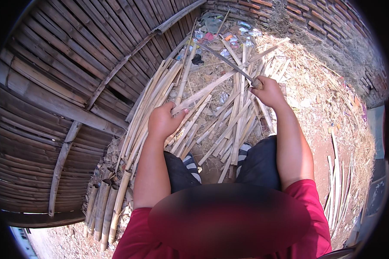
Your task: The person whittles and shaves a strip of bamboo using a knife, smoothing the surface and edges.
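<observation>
One pale bamboo strip [207, 90] slants above scattered slats [236, 121] in the head view, its near end gripped by the left hand [161, 122]. The right hand [271, 92] clasps a long knife [226, 61] crossing it; whether they touch is unclear. A blurred patch hides much of the red shirt [310, 205].

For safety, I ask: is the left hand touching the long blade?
Apart: the head view shows the left hand holding the pale strip, clearly away from the long blade.

Both arms [294, 149] fwd, R hand [270, 92] clenched, L hand [161, 123] w/ fingers [170, 105] prob. curled, partly hidden.
</observation>
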Motion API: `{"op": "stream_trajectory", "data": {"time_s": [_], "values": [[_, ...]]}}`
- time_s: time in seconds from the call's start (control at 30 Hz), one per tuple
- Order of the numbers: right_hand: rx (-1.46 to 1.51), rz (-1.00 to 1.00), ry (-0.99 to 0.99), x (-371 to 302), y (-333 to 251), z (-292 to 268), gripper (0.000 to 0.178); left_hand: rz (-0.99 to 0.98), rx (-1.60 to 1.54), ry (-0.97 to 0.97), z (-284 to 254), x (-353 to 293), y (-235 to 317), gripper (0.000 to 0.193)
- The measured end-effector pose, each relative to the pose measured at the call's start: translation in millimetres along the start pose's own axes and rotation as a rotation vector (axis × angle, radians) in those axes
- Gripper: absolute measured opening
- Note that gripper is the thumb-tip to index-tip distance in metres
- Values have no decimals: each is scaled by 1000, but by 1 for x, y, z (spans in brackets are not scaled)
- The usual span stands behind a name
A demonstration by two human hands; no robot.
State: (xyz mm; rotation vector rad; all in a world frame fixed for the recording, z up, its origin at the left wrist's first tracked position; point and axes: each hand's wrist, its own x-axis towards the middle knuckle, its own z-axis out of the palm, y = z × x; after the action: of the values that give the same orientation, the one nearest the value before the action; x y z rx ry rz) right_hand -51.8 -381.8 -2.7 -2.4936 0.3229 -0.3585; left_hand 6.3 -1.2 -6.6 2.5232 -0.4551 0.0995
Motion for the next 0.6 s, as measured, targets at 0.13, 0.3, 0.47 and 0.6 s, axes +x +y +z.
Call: {"op": "stream_trajectory", "data": {"time_s": [0.13,0.3,0.47,0.6], "values": [[-64,-132,-183,-5,-28,3,33,-44,-38,-14,0,-3,-2,46],[-104,-299,-162,-10,-45,11,30,-16,-14,25,1,-4,-8,44],[-2,-26,-85,9,7,-4,38,-6,-45,55,-1,-3,-3,43],[60,48,-6,5,24,0,41,16,74,13,-2,-3,10,43]]}}
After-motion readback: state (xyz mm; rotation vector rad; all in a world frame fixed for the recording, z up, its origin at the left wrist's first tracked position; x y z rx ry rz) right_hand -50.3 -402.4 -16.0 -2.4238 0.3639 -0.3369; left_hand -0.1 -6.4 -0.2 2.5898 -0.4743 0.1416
